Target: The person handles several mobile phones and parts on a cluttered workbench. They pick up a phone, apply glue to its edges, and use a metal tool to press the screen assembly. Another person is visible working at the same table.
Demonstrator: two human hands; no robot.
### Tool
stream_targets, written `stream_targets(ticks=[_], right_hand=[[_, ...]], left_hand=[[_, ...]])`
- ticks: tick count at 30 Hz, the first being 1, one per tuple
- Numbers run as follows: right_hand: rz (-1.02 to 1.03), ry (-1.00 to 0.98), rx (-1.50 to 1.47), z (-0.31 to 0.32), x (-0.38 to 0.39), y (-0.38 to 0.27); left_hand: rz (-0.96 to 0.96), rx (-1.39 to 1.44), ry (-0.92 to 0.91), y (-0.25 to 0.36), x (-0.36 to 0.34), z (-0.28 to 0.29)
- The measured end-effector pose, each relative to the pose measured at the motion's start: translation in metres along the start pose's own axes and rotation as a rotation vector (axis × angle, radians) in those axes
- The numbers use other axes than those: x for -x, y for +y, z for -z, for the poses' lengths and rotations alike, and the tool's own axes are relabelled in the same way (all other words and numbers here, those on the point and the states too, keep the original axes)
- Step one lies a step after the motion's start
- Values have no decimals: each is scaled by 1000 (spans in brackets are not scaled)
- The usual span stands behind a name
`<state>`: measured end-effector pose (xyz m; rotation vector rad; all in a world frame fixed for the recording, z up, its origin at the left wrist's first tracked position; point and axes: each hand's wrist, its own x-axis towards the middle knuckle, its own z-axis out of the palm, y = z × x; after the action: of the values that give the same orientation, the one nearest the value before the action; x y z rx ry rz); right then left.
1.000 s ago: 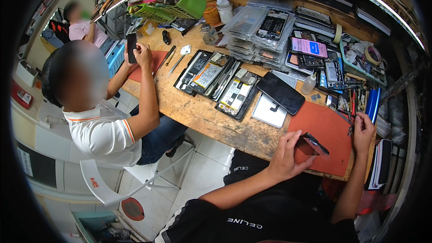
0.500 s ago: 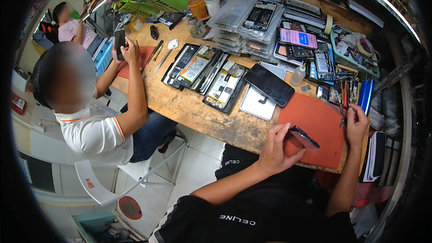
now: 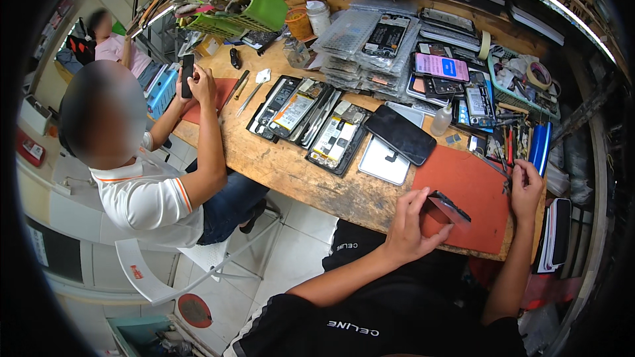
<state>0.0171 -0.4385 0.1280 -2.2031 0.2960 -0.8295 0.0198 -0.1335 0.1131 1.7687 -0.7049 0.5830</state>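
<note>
My left hand (image 3: pixel 415 228) grips a dark smartphone (image 3: pixel 450 207) by its edges, tilted above the orange-red work mat (image 3: pixel 463 175). Its glossy face catches some light. By the mat's right edge, my right hand (image 3: pixel 526 185) has its fingers closed around a slim dark metal tool (image 3: pixel 507 184), whose exact kind is too small to make out. Several hand tools (image 3: pixel 512 140), some with red handles, lie just beyond that hand. Left of the mat, a larger black phone or tablet (image 3: pixel 401 133) rests partly over a silver panel (image 3: pixel 385 160).
Opened phones (image 3: pixel 337 133) lie mid-bench. Behind them rise stacked plastic trays (image 3: pixel 370 43). A small clear bottle (image 3: pixel 441 120) stands near a lit pink-screen phone (image 3: pixel 441 66). A green basket (image 3: pixel 254 0) overhangs the far left. Another person (image 3: pixel 152 178) sits left, holding a phone.
The whole view has shifted slightly, so the bench appears lower and further right. Both my hands keep nearly the same pose, the left still holding the smartphone.
</note>
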Motion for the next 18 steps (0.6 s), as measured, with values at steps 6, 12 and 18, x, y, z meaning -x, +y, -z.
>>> stream_targets(ticks=[6, 12, 18], right_hand=[[5, -3, 9, 0, 0, 1], [26, 14, 1, -1, 0, 9], [27, 0, 18, 1, 1, 10]], left_hand=[[10, 0, -34, -4, 2, -2], [17, 5, -42, -3, 2, 0], [-4, 1, -14, 1, -2, 2]])
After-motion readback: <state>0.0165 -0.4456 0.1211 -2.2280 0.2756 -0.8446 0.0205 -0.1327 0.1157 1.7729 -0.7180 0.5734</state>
